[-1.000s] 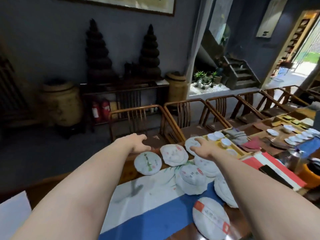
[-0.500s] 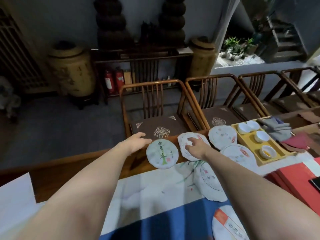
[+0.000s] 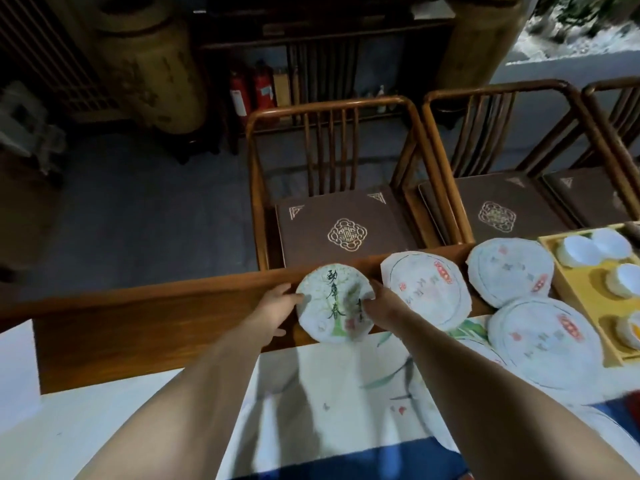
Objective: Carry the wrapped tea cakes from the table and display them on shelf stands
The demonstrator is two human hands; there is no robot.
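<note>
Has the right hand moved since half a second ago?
Yes. The right hand shifted left, off the red-label cake, onto the green-print cake.

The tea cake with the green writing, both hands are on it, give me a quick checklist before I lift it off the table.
1. Left hand on the cake's left edge: ok, fingers touch the rim.
2. Right hand on the right edge: ok, fingers reach onto the wrapper.
3. Firm grip under the green-lettered tea cake: cannot tell, the underside is hidden.
4. Apart from the neighbouring tea cake: ok, a gap shows between them.
5. Cake lies flat: ok, it rests on the wooden table at the edge of the painted cloth.
6. Wrapper intact: cannot tell, the picture is blurred.
</note>
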